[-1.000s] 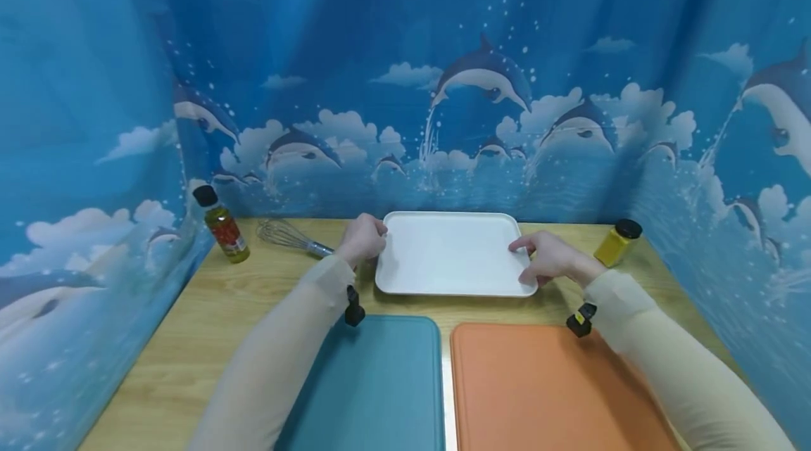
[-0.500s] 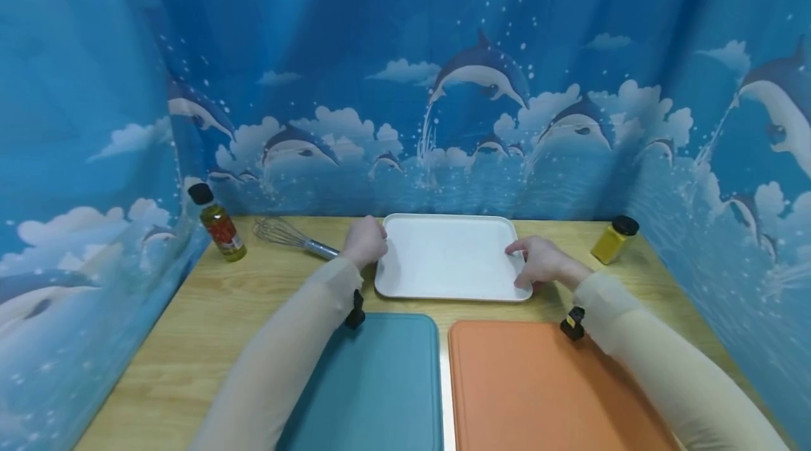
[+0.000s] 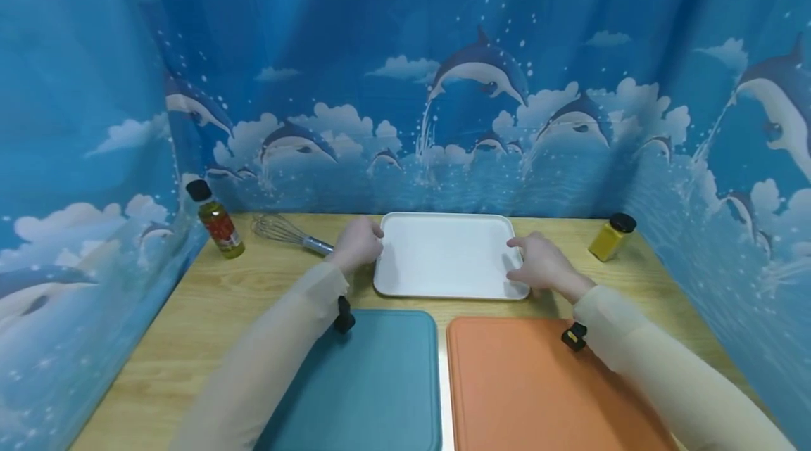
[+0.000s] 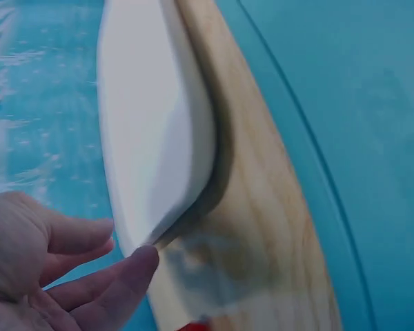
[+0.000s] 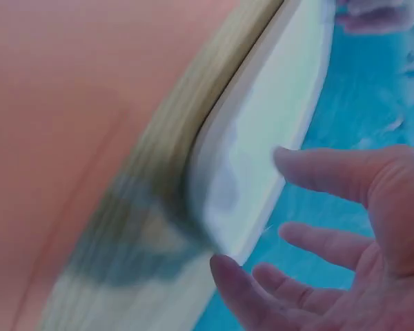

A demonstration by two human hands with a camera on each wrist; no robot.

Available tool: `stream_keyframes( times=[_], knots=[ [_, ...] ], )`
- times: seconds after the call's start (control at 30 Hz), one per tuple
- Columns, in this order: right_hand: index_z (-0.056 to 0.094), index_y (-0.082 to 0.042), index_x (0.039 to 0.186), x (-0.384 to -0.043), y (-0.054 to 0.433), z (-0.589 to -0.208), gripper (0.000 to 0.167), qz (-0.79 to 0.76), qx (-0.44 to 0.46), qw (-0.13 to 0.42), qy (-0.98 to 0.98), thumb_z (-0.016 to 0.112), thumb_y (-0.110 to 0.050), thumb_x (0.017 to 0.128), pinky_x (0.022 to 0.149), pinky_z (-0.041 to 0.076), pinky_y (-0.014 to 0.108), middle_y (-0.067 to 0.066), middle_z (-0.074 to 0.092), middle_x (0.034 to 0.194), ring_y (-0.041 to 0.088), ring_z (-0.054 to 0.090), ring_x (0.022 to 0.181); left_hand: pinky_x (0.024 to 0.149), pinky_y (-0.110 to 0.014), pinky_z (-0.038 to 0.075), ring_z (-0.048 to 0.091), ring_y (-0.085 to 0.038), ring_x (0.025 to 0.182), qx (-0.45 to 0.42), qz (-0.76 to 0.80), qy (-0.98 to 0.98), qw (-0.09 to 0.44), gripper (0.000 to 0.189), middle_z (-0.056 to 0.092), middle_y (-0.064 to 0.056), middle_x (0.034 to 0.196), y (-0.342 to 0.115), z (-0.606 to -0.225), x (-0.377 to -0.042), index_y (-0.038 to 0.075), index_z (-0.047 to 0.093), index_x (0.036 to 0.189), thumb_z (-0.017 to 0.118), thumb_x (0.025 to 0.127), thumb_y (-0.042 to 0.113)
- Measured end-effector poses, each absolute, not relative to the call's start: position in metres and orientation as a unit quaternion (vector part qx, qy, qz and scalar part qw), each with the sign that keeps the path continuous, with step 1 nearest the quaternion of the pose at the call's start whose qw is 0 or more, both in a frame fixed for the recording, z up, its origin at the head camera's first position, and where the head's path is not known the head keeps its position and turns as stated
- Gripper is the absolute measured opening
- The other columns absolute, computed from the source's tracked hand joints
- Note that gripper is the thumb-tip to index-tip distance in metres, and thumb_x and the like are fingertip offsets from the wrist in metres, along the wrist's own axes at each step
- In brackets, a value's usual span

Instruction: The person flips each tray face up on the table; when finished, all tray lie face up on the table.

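Note:
A white rectangular tray [image 3: 448,254] lies on the wooden table near its back edge. At its left end is my left hand [image 3: 358,244]; in the left wrist view a fingertip [image 4: 146,256] meets or nearly meets the tray's corner, and the thumb stands apart from it. My right hand [image 3: 543,265] is at the tray's right end, with thumb and fingers spread. In the right wrist view one fingertip [image 5: 224,265] is close to the tray's corner, while another digit reaches over its rim. Whether the right hand touches the tray I cannot tell.
Left of the tray lie a whisk [image 3: 288,231] and an oil bottle [image 3: 218,226]. A yellow jar with a black lid [image 3: 610,238] stands at the right. Nearer me are a teal board [image 3: 380,380] and an orange board [image 3: 538,388]. A dolphin-print curtain [image 3: 405,85] hangs behind.
The tray has come slightly nearer the boards. Since half a second ago, the left hand has shifted a little left and the right hand's fingers have drawn slightly outward from the tray.

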State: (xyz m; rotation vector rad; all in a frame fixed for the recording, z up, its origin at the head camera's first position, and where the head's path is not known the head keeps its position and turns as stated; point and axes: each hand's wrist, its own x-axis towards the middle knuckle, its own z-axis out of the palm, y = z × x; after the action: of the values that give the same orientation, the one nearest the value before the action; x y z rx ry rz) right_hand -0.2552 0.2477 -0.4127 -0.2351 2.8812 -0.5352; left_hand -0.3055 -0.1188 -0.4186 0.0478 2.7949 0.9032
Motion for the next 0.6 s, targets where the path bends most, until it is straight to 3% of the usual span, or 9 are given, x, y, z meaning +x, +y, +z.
stream_keyframes(
  times=[0.1,0.2,0.3,0.43,0.6],
  knots=[
    [0.065,0.004,0.152,-0.236,0.236,-0.404,0.07,-0.197,-0.11,0.068,0.972,0.089,-0.026,0.094,0.099,0.064,0.058,0.032,0.069,0.144,0.041,0.072,0.117,0.094,-0.047,0.068,0.077,-0.033,0.114,0.027,0.35,0.926,0.137,0.041,0.072,-0.019,0.147,-0.138,-0.407,-0.293,0.004,0.068,0.15,0.064,0.111,0.016],
    [0.064,0.003,0.153,-0.216,0.222,-0.397,0.07,-0.247,-0.13,0.08,0.957,0.089,-0.028,0.095,0.099,0.067,0.057,0.029,0.069,0.151,0.042,0.077,0.119,0.091,-0.048,0.07,0.081,-0.035,0.11,0.039,0.372,0.916,0.147,0.046,0.073,-0.022,0.147,-0.16,-0.394,-0.281,0.004,0.066,0.153,0.067,0.112,0.025],
    [0.061,0.0,0.157,-0.193,0.206,-0.395,0.075,-0.311,-0.136,0.102,0.935,0.091,-0.028,0.095,0.095,0.069,0.05,0.027,0.064,0.159,0.041,0.076,0.124,0.093,-0.048,0.072,0.081,-0.038,0.117,0.045,0.368,0.918,0.144,0.049,0.074,-0.025,0.147,-0.179,-0.383,-0.269,0.003,0.066,0.154,0.069,0.112,0.029],
    [0.055,-0.001,0.162,-0.163,0.191,-0.398,0.081,-0.402,-0.146,0.138,0.893,0.092,-0.027,0.095,0.09,0.071,0.044,0.029,0.059,0.163,0.042,0.076,0.128,0.088,-0.046,0.072,0.082,-0.037,0.113,0.048,0.346,0.925,0.149,0.048,0.075,-0.027,0.144,-0.202,-0.378,-0.248,0.001,0.069,0.15,0.071,0.11,0.028],
    [0.048,0.003,0.166,-0.134,0.174,-0.405,0.084,-0.5,-0.156,0.204,0.827,0.09,-0.021,0.097,0.094,0.071,0.041,0.035,0.052,0.166,0.043,0.076,0.129,0.086,-0.048,0.071,0.081,-0.039,0.113,0.055,0.307,0.937,0.16,0.048,0.073,-0.031,0.144,-0.226,-0.378,-0.212,-0.001,0.069,0.149,0.073,0.11,0.028]
  ],
)
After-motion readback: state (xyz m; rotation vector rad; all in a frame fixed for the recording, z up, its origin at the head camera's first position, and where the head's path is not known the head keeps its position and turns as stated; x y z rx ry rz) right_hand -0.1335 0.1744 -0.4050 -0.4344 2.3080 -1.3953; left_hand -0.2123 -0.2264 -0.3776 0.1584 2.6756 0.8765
